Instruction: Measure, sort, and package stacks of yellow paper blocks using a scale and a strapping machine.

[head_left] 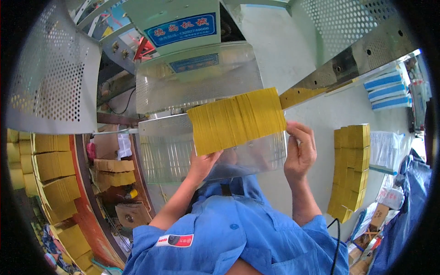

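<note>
A long stack of yellow paper sheets (pixel 238 120), pressed side by side, lies slightly slanted across a shiny metal tray (pixel 174 158) in front of me. Under the near left corner of the stack, my left hand (pixel 206 164) grips its lower edge; part of the fingers is hidden beneath the paper. My right hand (pixel 301 149) is at the right end, fingers loosely bent and apart, fingertips close to or touching the paper's edge. Behind the stack rises a clear machine cover (pixel 197 82).
A metal bar with holes (pixel 339 71) runs from the stack's right end toward the upper right. Perforated guards (pixel 50 87) flank the machine. More yellow stacks (pixel 350 172) stand on the right, and several yellow bundles (pixel 57 169) line a shelf on the left. Blue-and-white packs (pixel 388 89) lie far right.
</note>
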Demonstrator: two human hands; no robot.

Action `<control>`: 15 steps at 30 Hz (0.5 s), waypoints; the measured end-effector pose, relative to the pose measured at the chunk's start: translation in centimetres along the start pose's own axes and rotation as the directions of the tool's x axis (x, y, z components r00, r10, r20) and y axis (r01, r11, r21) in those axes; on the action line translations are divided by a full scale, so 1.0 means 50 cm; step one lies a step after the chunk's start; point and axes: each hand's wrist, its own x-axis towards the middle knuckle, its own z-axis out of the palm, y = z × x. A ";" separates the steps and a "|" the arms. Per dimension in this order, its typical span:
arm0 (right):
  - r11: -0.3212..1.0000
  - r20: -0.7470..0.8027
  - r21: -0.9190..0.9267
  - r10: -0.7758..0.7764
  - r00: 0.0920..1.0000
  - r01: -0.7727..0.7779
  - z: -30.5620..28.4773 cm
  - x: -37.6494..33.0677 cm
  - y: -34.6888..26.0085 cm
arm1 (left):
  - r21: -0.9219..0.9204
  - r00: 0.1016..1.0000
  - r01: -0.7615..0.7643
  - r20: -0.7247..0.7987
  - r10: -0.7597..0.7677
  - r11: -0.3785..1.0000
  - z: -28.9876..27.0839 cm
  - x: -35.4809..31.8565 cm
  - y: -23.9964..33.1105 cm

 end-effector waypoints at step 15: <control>0.862 0.608 -0.235 -0.229 0.760 0.448 0.104 0.120 -0.094 | -0.313 0.983 0.108 -0.109 -0.149 0.943 0.021 -0.008 0.049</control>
